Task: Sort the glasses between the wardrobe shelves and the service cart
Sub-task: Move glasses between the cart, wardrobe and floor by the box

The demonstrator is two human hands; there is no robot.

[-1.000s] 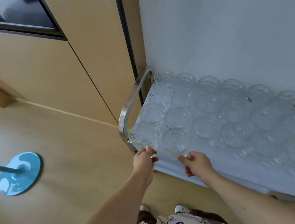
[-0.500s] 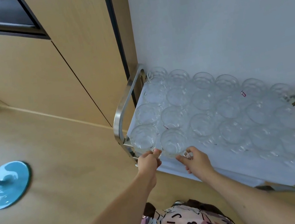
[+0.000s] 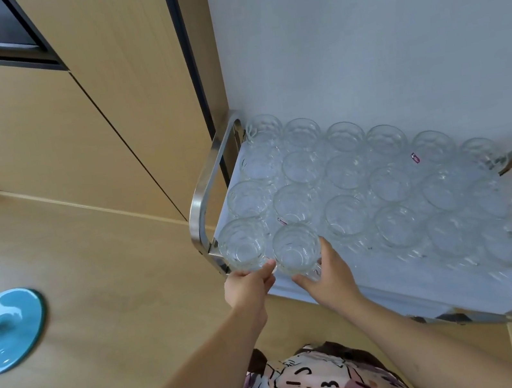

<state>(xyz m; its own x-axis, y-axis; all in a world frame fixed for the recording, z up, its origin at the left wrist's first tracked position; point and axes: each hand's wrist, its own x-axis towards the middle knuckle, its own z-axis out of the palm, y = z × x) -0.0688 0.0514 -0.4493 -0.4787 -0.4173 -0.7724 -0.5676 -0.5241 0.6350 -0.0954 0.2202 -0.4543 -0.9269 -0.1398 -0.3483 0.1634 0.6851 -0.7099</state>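
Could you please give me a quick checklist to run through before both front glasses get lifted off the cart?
1. Left hand grips the corner glass: ok, fingers curl round its near side.
2. Right hand grips the next glass: ok, thumb and fingers wrap its base.
3. Both glasses upright: ok.
4. Clearance from neighbouring glasses: not ok, the rows stand packed close together.
5. Clearance from the cart handle: cannot tell, the corner glass sits right beside it.
6. Path to the wardrobe shelves: cannot tell, no shelves in view.
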